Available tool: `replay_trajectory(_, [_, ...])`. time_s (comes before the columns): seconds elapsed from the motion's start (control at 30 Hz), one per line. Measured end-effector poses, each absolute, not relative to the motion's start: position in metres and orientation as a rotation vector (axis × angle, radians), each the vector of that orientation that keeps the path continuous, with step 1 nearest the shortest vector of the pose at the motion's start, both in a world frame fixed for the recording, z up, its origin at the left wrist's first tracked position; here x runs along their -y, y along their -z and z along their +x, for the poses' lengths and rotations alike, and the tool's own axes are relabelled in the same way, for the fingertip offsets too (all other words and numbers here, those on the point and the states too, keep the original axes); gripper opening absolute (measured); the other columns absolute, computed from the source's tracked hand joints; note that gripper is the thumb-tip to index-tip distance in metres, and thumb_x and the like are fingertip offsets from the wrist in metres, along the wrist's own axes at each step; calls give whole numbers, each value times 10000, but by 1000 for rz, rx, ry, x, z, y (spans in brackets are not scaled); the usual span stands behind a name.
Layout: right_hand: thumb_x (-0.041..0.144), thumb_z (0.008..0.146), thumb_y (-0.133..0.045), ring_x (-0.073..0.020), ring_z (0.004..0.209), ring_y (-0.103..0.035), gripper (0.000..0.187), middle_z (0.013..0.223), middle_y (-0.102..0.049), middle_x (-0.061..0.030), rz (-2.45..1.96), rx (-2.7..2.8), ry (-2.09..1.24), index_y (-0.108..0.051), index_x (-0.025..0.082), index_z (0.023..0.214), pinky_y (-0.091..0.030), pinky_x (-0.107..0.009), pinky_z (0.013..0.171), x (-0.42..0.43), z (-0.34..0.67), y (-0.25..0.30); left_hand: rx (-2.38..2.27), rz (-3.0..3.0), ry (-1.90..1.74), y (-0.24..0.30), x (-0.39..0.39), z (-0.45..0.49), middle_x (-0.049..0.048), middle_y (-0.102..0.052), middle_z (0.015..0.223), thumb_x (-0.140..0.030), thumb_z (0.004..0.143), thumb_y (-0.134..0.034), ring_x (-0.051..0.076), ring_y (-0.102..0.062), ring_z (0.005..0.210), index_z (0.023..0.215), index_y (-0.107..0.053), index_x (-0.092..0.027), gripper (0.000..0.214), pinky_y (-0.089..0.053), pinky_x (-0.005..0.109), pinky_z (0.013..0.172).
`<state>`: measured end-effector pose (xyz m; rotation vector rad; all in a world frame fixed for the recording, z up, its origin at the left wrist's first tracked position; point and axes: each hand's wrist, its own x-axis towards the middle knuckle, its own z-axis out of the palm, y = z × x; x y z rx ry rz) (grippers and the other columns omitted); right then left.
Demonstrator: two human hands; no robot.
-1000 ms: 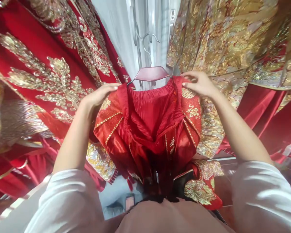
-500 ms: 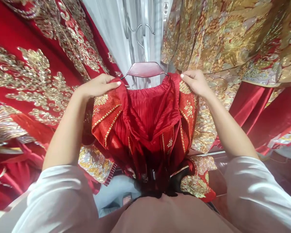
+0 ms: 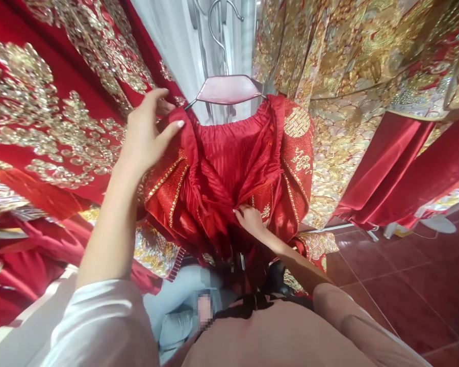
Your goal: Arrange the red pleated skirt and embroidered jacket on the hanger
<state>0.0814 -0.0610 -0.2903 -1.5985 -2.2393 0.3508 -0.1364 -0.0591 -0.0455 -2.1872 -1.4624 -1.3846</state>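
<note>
Under the left hand [image 3: 147, 127], one shoulder of a red garment [image 3: 229, 163] is pinched; the right hand [image 3: 251, 221], curled, touches the garment's front at the neckline, though whether it grips cannot be told. Just beyond both hands, a hanger [image 3: 229, 89] rises from the collar. Red sequined cloth [image 3: 57, 92] hangs left of the left hand, gold cloth [image 3: 352, 66] beyond the right.

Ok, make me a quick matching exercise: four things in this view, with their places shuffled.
1. Left hand
2. Right hand
3. Pink, flat, six-sided hanger plate
4. Dark red tiled floor

A. At the front of the red pleated garment, below its neckline
B. Lower right of the picture
C. At the garment's shoulder, picture left
D. Above the garment's neckline, centred

Pairs: 1-C; 2-A; 3-D; 4-B
</note>
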Motion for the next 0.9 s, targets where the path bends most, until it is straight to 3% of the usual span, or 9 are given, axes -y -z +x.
replay_trajectory(0.1, [321, 918, -408, -156, 702, -611, 318, 798, -686, -72, -1565, 2122, -469, -636, 172, 753, -340, -241, 618, 60, 81, 300, 1447, -1954, 1466, 69, 114, -125, 14, -624, 1140, -190, 829, -561, 207, -581, 968, 1220, -541, -234, 394, -418, 373, 894])
replay_trajectory(0.2, [348, 880, -428, -120, 528, -492, 386, 553, -565, -18, -1490, 1894, -699, -520, 176, 547, -299, -238, 551, 78, 89, 317, 1708, -2067, 1340, 142, 161, -105, -9, -678, 777, -214, 803, -537, 178, -624, 696, 776, -630, -245, 101, -458, 325, 670])
replay_trajectory(0.27, [391, 847, -434, -100, 466, -410, 424, 461, -454, 15, -1400, 1731, -900, -432, 186, 476, -287, -233, 516, 94, 95, 327, 2139, -2445, 942, 211, 171, -84, -4, -681, 711, -233, 793, -513, 192, -637, 624, 751, -621, -228, 116, -460, 312, 585])
replay_trajectory(0.3, [414, 825, -446, -94, 455, -387, 430, 442, -420, 24, -1349, 1657, -993, -416, 187, 461, -285, -230, 507, 101, 97, 330, 2257, -2494, 918, 246, 170, -71, 29, -703, 811, -268, 771, -559, 217, -661, 720, 862, -630, -210, 129, -488, 323, 630])
replay_trajectory(0.37, [436, 775, -493, -87, 464, -372, 407, 444, -411, 32, -1277, 1569, -1093, -446, 181, 460, -287, -228, 508, 112, 100, 332, 2281, -2498, 1084, 306, 158, -44, 105, -683, 1013, -301, 735, -617, 250, -650, 913, 991, -598, -167, 289, -505, 360, 789])
replay_trajectory(0.43, [425, 713, -566, -79, 484, -360, 363, 457, -420, 35, -1225, 1489, -1151, -491, 170, 466, -278, -228, 518, 116, 102, 328, 2272, -2389, 1315, 348, 141, -19, 126, -670, 973, -229, 760, -562, 257, -635, 940, 935, -579, -157, 190, -498, 377, 819])
replay_trajectory(0.57, [390, 626, -654, -56, 452, -327, 309, 441, -436, 37, -1107, 1280, -1468, -539, 155, 461, -237, -210, 463, 113, 106, 315, 2305, -2302, 1451, 374, 118, 6, 75, -641, 747, -90, 791, -406, 195, -640, 718, 783, -519, -178, 144, -507, 306, 696])
replay_trajectory(0.73, [179, 630, -603, -9, 379, -252, 79, 483, -482, 30, -966, 600, -2067, -605, 113, 587, -144, -151, 369, 110, 104, 307, 2406, -2256, 1467, 377, 114, 0, 42, -647, 705, -64, 781, -429, 162, -643, 638, 848, -519, -170, 154, -483, 230, 593])
replay_trajectory(0.9, [71, 652, -456, 3, 327, -176, 184, 393, -324, 76, -1063, 416, -2066, -463, 132, 479, -109, -127, 324, 107, 90, 284, 2519, -2189, 1358, 390, 114, -3, 94, -676, 767, -139, 806, -487, 218, -669, 704, 886, -562, -147, 110, -501, 274, 627])
